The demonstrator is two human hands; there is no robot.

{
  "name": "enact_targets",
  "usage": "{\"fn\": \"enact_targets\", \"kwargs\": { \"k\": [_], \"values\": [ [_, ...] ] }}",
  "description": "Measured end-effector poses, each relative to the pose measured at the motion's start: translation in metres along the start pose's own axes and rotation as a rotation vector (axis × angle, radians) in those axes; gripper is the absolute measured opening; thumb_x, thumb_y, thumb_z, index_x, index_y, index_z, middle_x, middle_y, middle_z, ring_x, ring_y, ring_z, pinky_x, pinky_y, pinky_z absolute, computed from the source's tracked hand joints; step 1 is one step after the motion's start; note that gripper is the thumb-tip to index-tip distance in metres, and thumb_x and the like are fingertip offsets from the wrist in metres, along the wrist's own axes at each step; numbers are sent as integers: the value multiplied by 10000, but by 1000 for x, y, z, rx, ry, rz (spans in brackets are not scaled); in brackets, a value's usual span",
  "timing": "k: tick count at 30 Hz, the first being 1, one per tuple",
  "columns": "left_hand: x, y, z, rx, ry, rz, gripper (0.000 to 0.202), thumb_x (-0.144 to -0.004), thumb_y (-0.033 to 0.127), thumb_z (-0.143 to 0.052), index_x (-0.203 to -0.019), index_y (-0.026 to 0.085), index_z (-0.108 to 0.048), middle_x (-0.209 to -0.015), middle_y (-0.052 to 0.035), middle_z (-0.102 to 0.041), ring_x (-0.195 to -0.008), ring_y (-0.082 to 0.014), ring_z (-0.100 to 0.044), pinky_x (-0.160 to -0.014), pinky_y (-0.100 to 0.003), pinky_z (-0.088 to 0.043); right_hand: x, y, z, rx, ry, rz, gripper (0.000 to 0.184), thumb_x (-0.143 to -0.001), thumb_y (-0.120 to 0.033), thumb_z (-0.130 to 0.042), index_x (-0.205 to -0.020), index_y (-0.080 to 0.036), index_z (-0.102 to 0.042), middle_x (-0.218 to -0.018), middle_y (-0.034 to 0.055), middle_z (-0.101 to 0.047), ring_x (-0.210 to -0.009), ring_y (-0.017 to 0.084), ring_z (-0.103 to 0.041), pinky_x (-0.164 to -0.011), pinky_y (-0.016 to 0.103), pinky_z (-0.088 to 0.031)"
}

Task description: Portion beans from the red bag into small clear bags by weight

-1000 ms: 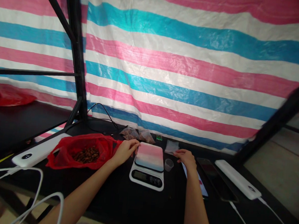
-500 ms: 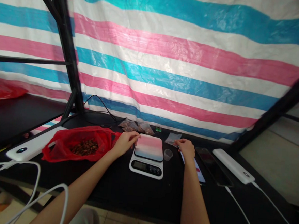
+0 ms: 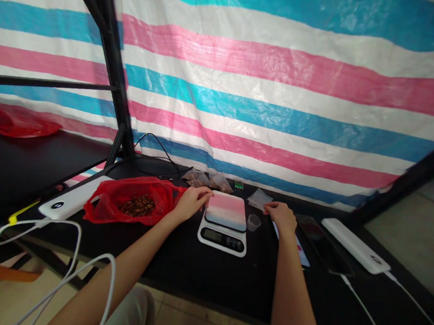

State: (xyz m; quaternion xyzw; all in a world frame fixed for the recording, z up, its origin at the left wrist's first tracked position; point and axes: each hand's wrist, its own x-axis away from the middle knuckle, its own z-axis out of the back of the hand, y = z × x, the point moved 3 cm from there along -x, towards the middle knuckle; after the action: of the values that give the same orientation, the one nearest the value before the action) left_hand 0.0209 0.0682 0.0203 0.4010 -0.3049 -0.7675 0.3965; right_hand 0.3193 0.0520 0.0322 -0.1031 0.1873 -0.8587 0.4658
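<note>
A white kitchen scale (image 3: 222, 237) with a pink-to-blue top plate lies in front of me. My left hand (image 3: 195, 203) is at the plate's upper left corner, thumb and fingers closed together; anything between them is too small to make out. My right hand (image 3: 283, 216) is closed in a pinch, its fingertips at the lower right edge of some small clear plastic bags (image 3: 259, 197). Whether it grips one is unclear. A small clear cup (image 3: 253, 222) stands between the scale and my right hand. Left of the scale, an open red plastic bag (image 3: 102, 204) contains brown nut-like pieces (image 3: 137, 206).
Several filled clear bags (image 3: 221, 182) and green batteries (image 3: 238, 185) lie behind the scale. A lit phone (image 3: 303, 257) is partly under my right arm, beside a dark phone (image 3: 324, 244). White power banks (image 3: 356, 245) with cables lie on both sides; a cable loops over my left forearm.
My view has turned slightly left, so everything sits further right in the picture. Both hands stay near the same places, with my right fingertips slightly further toward the bags' edge.
</note>
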Motion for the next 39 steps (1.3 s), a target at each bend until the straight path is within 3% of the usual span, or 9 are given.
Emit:
{"fn": "enact_targets", "kwargs": {
  "k": [3, 7, 9, 12, 16, 20, 26, 31, 39],
  "values": [
    [0, -1, 0, 5, 7, 0, 314, -850, 393, -400, -864, 164, -615, -579, 14, -625, -401, -88, -502, -473, -192, -384, 11, -12, 8, 100, 134, 38, 253, -763, -321, -503, -938, -256, -674, -918, 111, -664, -896, 288, -614, -693, 353, -437],
    [-1, -1, 1, 16, 32, -5, 314, -850, 391, -397, -857, 167, -617, -574, 13, -624, -403, -89, -504, -471, -191, -381, 23, -65, -4, 167, 268, 375, 292, -835, -316, -426, -1049, -228, -605, -1062, 102, -626, -991, 266, -571, -792, 374, -406],
    [0, -1, 2, 29, 48, -3, 322, -850, 397, -395, -857, 166, -619, -568, 12, -621, -397, -89, -498, -464, -192, -377, 21, -97, -23, 191, 173, 507, 372, -830, -399, -442, -1131, -211, -552, -1139, 105, -593, -1062, 266, -532, -828, 378, -389],
    [1, -3, 6, 47, 94, 14, 341, -848, 415, -390, -861, 165, -621, -546, 15, -609, -386, -89, -486, -450, -193, -369, 10, -138, -52, 283, -108, 562, 523, -794, -508, -462, -1200, -182, -504, -1137, 128, -598, -1034, 262, -556, -792, 358, -402],
    [1, -10, 11, 91, 144, 20, 336, -849, 411, -385, -869, 166, -615, -536, 17, -597, -388, -86, -480, -431, -184, -355, 0, -169, -59, 356, -119, 563, 427, -687, -386, -629, -1036, -141, -620, -1053, 163, -634, -985, 301, -576, -784, 384, -384],
    [-3, -16, 9, 185, 122, 35, 356, -852, 435, -370, -871, 160, -595, -557, 14, -590, -378, -78, -464, -411, -182, -336, 11, -173, -49, 400, 3, 606, 275, -716, -252, -593, -968, -152, -643, -985, 142, -653, -972, 294, -562, -845, 432, -305],
    [-2, -9, 13, 262, 286, 9, 330, -836, 454, -413, -1028, 191, -465, -745, 18, -565, -579, -98, -519, -540, -207, -388, 73, -160, -30, 268, 548, 966, 399, -831, -199, -465, -1229, -209, -482, -1078, 102, -609, -947, 237, -509, -798, 376, -277],
    [3, 1, 12, 160, 262, -76, 226, -834, 398, -449, -873, 180, -499, -744, 18, -519, -685, -114, -484, -655, -234, -381, 106, -147, -34, 250, 608, 1233, 424, -847, -187, -471, -1266, -255, -456, -1144, 77, -588, -985, 227, -486, -814, 365, -271],
    [-4, -5, 13, 289, 166, -71, 225, -781, 358, -534, -723, 142, -545, -565, 27, -497, -525, -91, -445, -526, -210, -321, 101, -135, -29, 99, 550, 1214, 456, -824, -101, -440, -1247, -267, -477, -1166, 51, -581, -1007, 209, -504, -869, 369, -271]
  ]
}}
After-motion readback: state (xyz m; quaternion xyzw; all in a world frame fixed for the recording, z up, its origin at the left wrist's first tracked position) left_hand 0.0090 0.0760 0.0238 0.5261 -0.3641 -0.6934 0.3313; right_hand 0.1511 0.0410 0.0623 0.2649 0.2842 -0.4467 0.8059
